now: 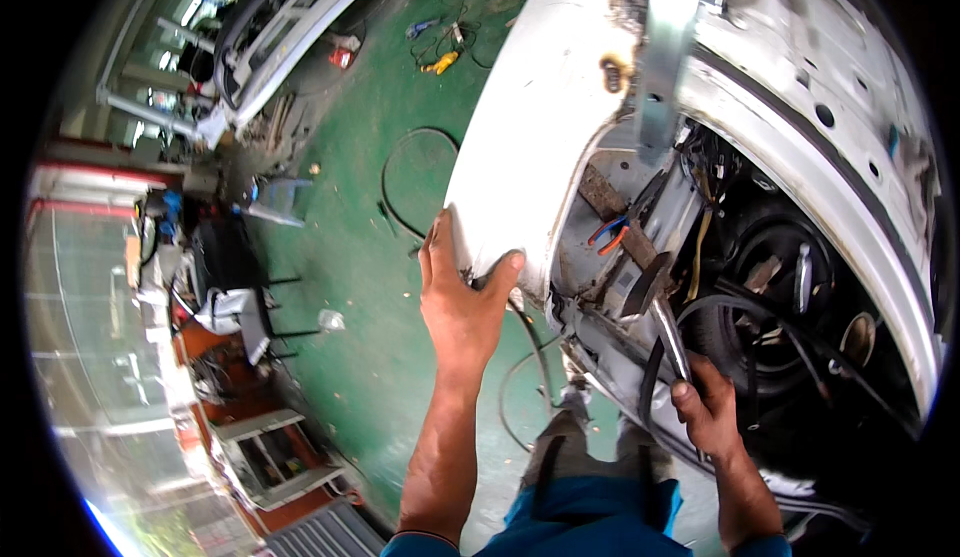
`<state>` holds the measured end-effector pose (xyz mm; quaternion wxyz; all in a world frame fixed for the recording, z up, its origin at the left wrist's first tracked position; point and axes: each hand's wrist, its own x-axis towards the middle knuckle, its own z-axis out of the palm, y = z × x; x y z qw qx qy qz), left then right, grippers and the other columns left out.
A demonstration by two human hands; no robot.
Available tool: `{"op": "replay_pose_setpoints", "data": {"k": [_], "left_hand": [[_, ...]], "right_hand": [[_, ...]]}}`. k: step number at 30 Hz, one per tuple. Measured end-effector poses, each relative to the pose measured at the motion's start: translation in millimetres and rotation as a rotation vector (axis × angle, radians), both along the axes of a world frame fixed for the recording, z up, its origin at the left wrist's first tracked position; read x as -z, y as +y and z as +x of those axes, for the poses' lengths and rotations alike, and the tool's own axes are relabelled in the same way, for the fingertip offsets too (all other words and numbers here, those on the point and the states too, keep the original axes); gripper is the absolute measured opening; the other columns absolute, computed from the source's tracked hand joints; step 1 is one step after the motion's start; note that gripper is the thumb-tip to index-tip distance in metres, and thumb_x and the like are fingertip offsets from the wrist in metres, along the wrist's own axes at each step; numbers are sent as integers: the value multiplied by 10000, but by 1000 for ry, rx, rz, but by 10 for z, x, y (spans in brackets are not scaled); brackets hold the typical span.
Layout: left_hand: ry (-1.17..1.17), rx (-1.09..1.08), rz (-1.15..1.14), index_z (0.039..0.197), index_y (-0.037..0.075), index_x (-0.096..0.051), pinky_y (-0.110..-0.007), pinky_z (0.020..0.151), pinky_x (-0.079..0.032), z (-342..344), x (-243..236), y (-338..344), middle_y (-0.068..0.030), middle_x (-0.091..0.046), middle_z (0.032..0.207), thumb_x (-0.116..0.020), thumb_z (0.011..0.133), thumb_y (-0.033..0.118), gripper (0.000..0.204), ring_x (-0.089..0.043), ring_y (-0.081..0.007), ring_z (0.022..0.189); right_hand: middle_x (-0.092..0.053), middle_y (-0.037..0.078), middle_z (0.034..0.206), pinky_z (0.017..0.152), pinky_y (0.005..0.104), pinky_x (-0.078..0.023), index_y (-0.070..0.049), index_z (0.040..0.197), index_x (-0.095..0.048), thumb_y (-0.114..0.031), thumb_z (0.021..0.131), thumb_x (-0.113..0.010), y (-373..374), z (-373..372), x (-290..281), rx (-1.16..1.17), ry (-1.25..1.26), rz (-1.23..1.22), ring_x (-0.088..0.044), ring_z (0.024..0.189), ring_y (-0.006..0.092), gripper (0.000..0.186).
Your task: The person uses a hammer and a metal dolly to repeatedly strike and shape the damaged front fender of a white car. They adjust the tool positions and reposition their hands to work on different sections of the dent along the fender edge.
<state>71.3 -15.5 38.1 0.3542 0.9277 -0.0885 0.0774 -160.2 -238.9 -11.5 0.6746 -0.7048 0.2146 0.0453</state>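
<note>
The right hand [708,407] sits nearest, low and right, its grip closed round the handle of a hammer [662,307] whose dark head points up into the open cavity of the car body. The left hand [462,297] is a little farther and to the left, its grip clamped on the lower edge of the white panel [530,127], thumb on one side and fingers wrapped over the rim.

The likeliest trouble is a glancing blow: the hammer head stands close to the red-and-blue pliers [612,234] and a bundle of wires [705,172] inside the cavity, so a swing that slips could knock the pliers down or nick the wiring. The black hose [730,307] looping just beside the right hand could also catch the handle and throw the stroke off.

The panel edge looks rough and rusted where the left fingers hold it; if the panel jumps under a strike, that edge may cut or pinch them, since the left hand is near the point of work.

Farther off, a loose cable [400,182] curls on the green floor [370,337], a tripping risk on stepping back
</note>
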Motion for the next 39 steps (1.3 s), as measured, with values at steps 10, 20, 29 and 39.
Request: {"op": "replay_pose_setpoints", "data": {"k": [10, 20, 29, 39], "left_hand": [[167, -134, -424, 1494, -64, -368, -362, 1023, -479, -289, 232, 139, -221, -582, 1341, -800, 786, 6, 832, -593, -246, 1198], [223, -136, -447, 1531, -47, -317, -387, 956, -531, -302, 442, 233, -291, -638, 1281, -823, 778, 43, 911, -674, -310, 1148], [229, -147, -475, 1533, -36, -328, -385, 949, -537, -290, 419, 212, -271, -657, 1262, -819, 778, 41, 904, -681, -315, 1139], [266, -172, -541, 1533, -38, -329, -371, 978, -516, -307, 464, 216, -262, -649, 1279, -831, 766, 42, 921, -662, -259, 1139]], "right_hand": [[-660, 126, 746, 588, 364, -535, -4, 1099, -619, -282, 926, -740, 65, 849, -408, -357, -383, -504, -674, 615, 266, 349], [-601, 69, 680, 467, 353, -471, -44, 949, -617, -445, 855, -746, 143, 1402, -658, -726, -588, -972, -609, 505, 234, 431], [-559, 56, 590, 445, 356, -453, -70, 826, -586, -439, 821, -788, 144, 1492, -581, -686, -573, -934, -574, 456, 228, 421], [-540, 38, 548, 422, 347, -464, -67, 793, -597, -504, 902, -711, 120, 1479, -573, -678, -694, -822, -570, 429, 201, 464]]}}
